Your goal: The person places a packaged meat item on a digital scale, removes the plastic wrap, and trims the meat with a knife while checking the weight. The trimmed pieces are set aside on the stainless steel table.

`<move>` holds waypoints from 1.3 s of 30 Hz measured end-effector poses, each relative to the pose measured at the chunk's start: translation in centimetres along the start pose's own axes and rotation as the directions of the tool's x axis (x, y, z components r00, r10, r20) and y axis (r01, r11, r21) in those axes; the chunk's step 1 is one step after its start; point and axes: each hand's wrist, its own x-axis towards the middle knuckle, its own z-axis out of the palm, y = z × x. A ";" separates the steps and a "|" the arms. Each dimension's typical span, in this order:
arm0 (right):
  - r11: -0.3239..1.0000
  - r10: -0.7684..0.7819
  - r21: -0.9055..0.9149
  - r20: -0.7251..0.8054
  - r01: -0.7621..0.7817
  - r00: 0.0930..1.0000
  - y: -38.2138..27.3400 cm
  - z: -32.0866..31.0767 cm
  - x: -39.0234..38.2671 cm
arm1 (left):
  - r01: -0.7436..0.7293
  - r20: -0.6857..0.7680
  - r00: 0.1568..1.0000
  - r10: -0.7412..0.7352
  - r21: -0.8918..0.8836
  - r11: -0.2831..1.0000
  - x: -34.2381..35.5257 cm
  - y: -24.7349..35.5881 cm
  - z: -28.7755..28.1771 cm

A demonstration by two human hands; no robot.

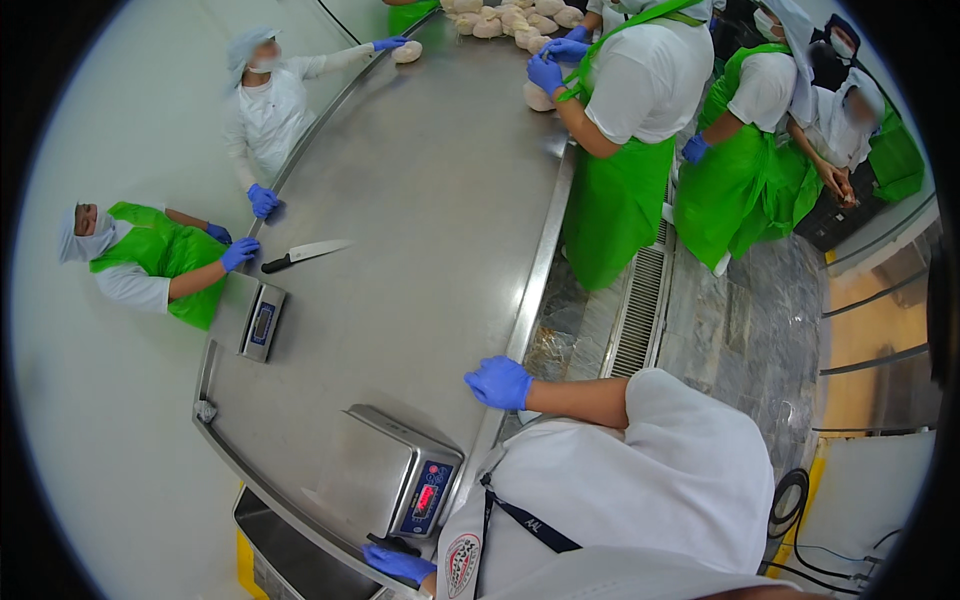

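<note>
My right hand (497,382) is at the steel table's (430,230) near right edge, with fingers curled and palm hidden. My left hand (398,565) lies at the bottom edge, beside a black object (392,544) that I cannot make out clearly; its fingers are partly hidden. Between my hands sits a steel scale (405,470) with a lit red display. A second scale (259,318) stands at the table's left side, near a black-handled knife (300,255) lying flat.
Two co-workers (160,260) (275,120) stand along the left edge, others in green aprons (620,200) along the right. Raw poultry (500,22) is piled at the far end. A floor drain (640,310) runs beside the table; a steel bin (290,540) is at lower left, black hoses (790,500) at lower right.
</note>
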 end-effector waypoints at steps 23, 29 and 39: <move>0.999 0.021 -0.027 0.040 -0.020 0.999 -0.1 -0.1 0.3 | 0.521 0.480 0.835 -0.269 -0.531 0.668 0.2 0.3 6.3; 1.000 0.005 0.003 -0.034 -0.005 0.999 0.4 0.9 0.8 | 0.520 0.404 0.852 -0.333 -0.582 0.625 0.3 2.2 9.6; 0.942 0.222 0.244 0.058 -0.229 0.973 -0.3 0.4 2.6 | 0.074 0.036 0.997 -0.065 -0.400 0.913 1.5 10.7 9.1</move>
